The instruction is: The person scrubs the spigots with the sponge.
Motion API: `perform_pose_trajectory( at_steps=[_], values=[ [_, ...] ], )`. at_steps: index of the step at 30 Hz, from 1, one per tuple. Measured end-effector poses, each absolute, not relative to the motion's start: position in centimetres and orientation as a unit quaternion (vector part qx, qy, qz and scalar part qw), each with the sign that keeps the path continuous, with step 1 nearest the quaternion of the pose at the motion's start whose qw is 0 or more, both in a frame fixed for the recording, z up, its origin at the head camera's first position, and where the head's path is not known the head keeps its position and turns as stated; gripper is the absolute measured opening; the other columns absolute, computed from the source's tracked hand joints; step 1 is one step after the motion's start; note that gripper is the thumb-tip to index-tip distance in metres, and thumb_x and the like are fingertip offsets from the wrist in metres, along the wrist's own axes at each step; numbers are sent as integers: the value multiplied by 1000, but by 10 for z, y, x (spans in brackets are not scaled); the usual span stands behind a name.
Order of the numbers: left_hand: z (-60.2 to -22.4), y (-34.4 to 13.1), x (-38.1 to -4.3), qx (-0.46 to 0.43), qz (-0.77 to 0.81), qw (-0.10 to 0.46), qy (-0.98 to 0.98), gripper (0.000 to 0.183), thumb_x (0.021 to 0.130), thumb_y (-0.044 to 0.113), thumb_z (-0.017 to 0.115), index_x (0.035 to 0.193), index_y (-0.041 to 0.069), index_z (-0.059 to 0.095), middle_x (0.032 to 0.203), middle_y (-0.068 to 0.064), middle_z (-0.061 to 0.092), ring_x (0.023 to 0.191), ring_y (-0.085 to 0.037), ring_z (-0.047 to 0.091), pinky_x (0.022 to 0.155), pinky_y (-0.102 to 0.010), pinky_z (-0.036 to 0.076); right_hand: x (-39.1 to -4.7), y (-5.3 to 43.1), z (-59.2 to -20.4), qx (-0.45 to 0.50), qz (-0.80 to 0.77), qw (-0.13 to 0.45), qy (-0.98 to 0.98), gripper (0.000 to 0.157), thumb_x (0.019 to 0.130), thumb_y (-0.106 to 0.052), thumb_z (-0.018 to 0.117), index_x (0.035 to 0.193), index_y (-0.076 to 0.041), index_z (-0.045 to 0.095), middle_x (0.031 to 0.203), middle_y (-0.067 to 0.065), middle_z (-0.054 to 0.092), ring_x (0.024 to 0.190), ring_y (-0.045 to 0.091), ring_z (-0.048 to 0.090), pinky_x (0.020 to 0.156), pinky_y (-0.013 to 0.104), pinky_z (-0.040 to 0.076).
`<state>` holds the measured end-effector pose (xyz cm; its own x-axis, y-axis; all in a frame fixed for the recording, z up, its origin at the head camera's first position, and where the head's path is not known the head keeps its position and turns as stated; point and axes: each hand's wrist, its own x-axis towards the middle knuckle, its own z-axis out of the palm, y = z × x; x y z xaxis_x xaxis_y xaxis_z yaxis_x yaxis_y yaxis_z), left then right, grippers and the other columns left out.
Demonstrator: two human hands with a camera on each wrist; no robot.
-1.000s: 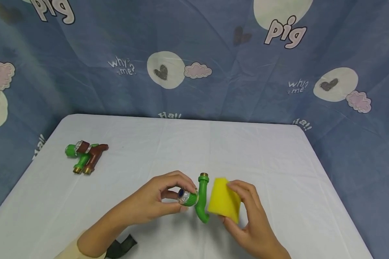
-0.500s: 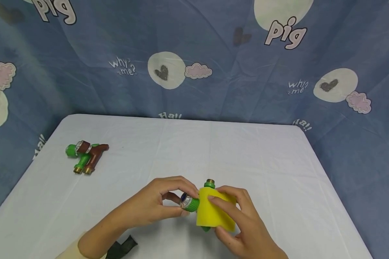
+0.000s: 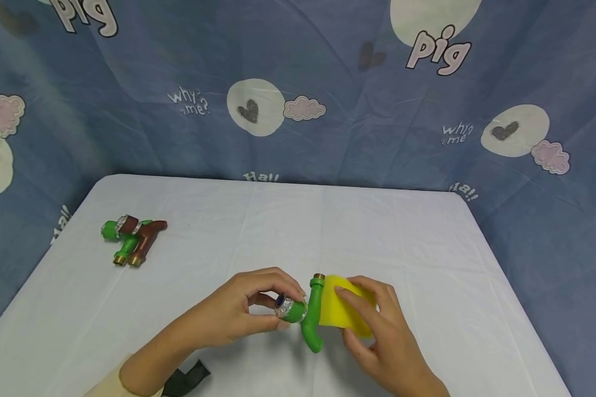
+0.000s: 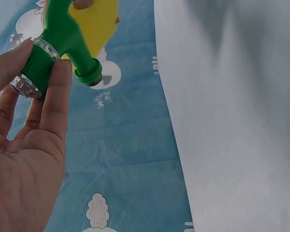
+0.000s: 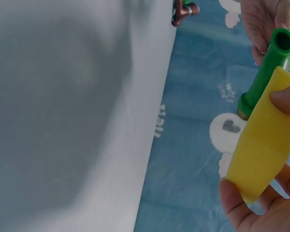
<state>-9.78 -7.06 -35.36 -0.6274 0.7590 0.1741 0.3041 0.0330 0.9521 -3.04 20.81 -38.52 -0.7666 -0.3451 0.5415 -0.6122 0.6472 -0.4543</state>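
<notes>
My left hand [image 3: 263, 300] pinches a green plastic tap [image 3: 313, 317] by its ribbed, silver-ringed knob end, between thumb and fingers. The tap is held up over the table, its brass threaded end pointing away and its curved spout toward me. In my right hand [image 3: 384, 325] is a thin yellow sponge [image 3: 334, 309], gripped by thumb and fingers at the tap's right side. The right wrist view shows the sponge [image 5: 261, 140] slightly bent, its edge overlapping the tap's green pipe [image 5: 263, 79]. The left wrist view has the tap's threaded end [image 4: 89, 72] hanging beside the sponge.
Two more taps, one green [image 3: 125, 249] and one brown [image 3: 148, 242], lie together at the table's far left. A dark strap-like piece [image 3: 186, 380] shows by the left sleeve. Behind the white-covered table [image 3: 402, 237] hangs a blue printed cloth [image 3: 328, 143].
The sponge went left over the front of the tap half a second ago, then came back to its right side. The tap sits slightly lower and still in the left hand.
</notes>
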Motion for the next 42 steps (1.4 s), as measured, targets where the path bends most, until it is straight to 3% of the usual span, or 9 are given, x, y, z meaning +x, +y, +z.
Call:
perform_pose_trajectory(
  at_steps=[10,18,31,42],
  values=[
    [-355,-70,-100,387,586,200,683,39,87,10,72,122,22,60,123,2,60,107,-19,60,89,-35,53,-27,212,-381,263,347,205,-876,61,78,-10,65,137,-8,51,141,15,42,124,29,41,105,17,32],
    [-356,-71,-99,346,602,223,684,39,87,12,73,122,19,58,124,-2,60,111,-20,61,89,-35,53,-27,204,-368,341,354,265,-830,50,82,-11,58,129,6,53,132,28,46,124,38,41,110,24,31],
    [-352,-72,-97,323,644,257,644,38,87,9,73,121,13,56,125,-7,58,109,-27,63,86,-38,54,-30,201,-374,337,282,311,-843,40,93,-21,47,124,2,58,124,25,51,117,40,46,110,24,30],
    [-351,-73,-97,308,658,263,635,38,86,6,73,120,11,56,125,-9,58,105,-29,64,83,-39,55,-32,209,-385,298,253,323,-862,47,78,-13,54,124,-1,60,125,23,52,115,41,46,109,23,29]
  ],
)
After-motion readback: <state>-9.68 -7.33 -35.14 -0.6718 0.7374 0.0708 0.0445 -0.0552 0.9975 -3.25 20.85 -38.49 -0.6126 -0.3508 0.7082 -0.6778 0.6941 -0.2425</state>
